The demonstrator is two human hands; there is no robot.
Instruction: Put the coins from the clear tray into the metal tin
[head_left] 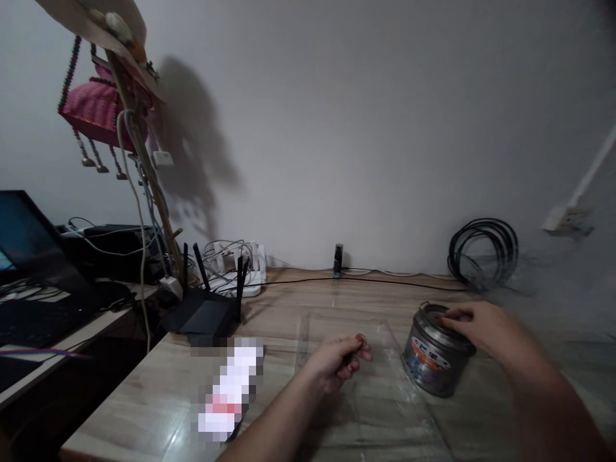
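Observation:
My left hand (pixel 337 360) hovers over a clear plastic sheet (pixel 375 410) on the wooden table, its thumb and finger pinched on a small ring-like piece (pixel 360 337). My right hand (pixel 481 327) rests on top of a small round metal tin (pixel 433 359) with a red and blue label, fingers curled over the lid. The tin stands tilted on the sheet's right edge. What the small piece is cannot be made out.
A black router (pixel 205 308) with antennas and a white power strip (pixel 235 266) sit at the back left. A laptop (pixel 29 276) lies on a lower desk at left. A cable coil (pixel 484 250) leans on the wall. A pixelated object (pixel 228 391) lies near the front edge.

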